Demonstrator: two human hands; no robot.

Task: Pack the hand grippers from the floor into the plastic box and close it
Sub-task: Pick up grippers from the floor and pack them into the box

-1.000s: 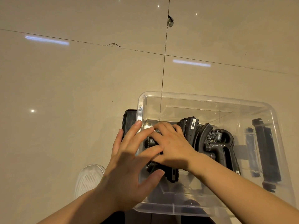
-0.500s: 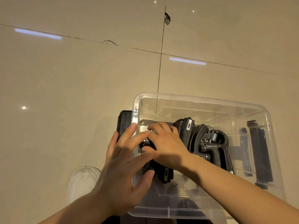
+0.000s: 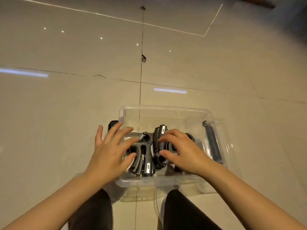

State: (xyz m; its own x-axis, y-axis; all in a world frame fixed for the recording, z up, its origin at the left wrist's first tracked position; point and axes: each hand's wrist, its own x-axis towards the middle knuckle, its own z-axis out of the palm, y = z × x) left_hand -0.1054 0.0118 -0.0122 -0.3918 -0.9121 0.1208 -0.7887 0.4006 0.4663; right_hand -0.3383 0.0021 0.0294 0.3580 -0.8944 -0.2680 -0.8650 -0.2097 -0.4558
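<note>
Clear box (image 3: pixel 166 112) sits on the floor (image 3: pixel 66 113), black grippers (image 3: pixel 146 151) piled inside. Left hand (image 3: pixel 109 151) hovers over the left side, fingers spread and holding nothing. Right hand (image 3: pixel 181 151) has loosely bent fingers resting on the grippers, no real grab.

Glossy beige floor tiles (image 3: pixel 66 113) with dark grout lines (image 3: pixel 141 83) reflect ceiling lights.

Glossy beige tiled floor (image 3: pixel 66 113) with dark grout lines and ceiling-light reflections.
</note>
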